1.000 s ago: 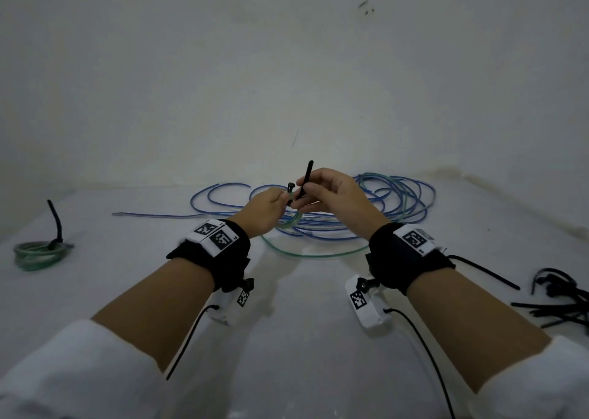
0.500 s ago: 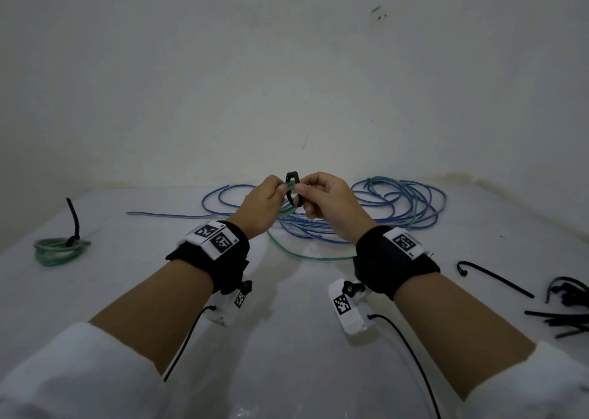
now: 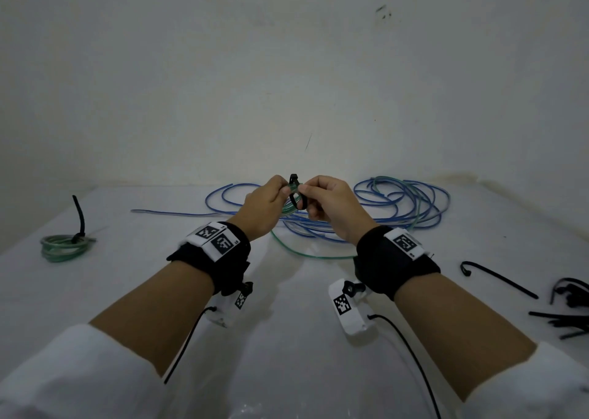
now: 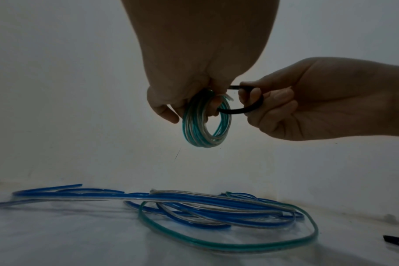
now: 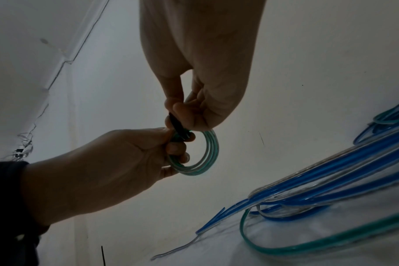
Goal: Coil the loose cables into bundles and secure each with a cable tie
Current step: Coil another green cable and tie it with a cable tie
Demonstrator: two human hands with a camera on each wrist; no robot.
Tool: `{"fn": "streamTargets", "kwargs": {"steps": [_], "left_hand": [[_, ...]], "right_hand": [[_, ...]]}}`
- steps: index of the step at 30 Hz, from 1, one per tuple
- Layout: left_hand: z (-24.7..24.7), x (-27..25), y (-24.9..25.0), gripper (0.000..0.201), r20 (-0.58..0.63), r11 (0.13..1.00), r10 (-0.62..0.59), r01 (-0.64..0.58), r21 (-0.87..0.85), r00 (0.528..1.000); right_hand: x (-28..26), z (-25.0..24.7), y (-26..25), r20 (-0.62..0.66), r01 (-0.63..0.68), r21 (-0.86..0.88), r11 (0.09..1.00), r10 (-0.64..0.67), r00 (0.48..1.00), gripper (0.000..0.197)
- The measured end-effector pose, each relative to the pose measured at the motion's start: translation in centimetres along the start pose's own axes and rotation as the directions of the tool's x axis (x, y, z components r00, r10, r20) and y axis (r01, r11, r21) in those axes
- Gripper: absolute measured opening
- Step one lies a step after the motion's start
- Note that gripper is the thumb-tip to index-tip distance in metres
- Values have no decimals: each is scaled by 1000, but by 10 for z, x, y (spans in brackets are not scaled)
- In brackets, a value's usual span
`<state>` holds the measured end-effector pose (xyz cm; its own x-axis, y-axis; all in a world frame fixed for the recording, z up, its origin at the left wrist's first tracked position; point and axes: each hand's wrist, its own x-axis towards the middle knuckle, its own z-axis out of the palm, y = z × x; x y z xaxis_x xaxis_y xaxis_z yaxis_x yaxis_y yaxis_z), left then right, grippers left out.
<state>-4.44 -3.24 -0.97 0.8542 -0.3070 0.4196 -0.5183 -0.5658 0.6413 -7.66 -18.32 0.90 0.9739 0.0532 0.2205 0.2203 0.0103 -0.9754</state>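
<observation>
At frame centre, a small coil of green and clear cable (image 3: 288, 207) is gripped above the white table (image 3: 287, 339) by the left hand (image 3: 263, 205). A black plastic cable tie (image 3: 296, 192), looped through the coil, is pinched by the right hand (image 3: 331, 205). Loose blue and green cables (image 3: 398, 208) lie behind; a tied green bundle (image 3: 62, 246) rests at left, spare black ties (image 3: 567, 307) at right.

We cannot see the cable tie (image 3: 295, 192) head closure behind the fingers; spare ties (image 3: 570, 310) are cut by the right edge.
</observation>
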Motion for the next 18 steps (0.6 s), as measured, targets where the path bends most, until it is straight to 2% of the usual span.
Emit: {"fn": "streamTargets", "kwargs": {"steps": [6, 18], "left_hand": [[0, -7, 9, 17, -13, 989, 61, -58, 139, 998], [3, -9, 10, 21, -9, 993, 82, -81, 89, 997]], "right_hand": [[1, -1, 2, -19, -26, 8, 1000, 26, 999, 12], [1, -4, 4, -16, -71, 55, 996, 72, 997, 14]]}}
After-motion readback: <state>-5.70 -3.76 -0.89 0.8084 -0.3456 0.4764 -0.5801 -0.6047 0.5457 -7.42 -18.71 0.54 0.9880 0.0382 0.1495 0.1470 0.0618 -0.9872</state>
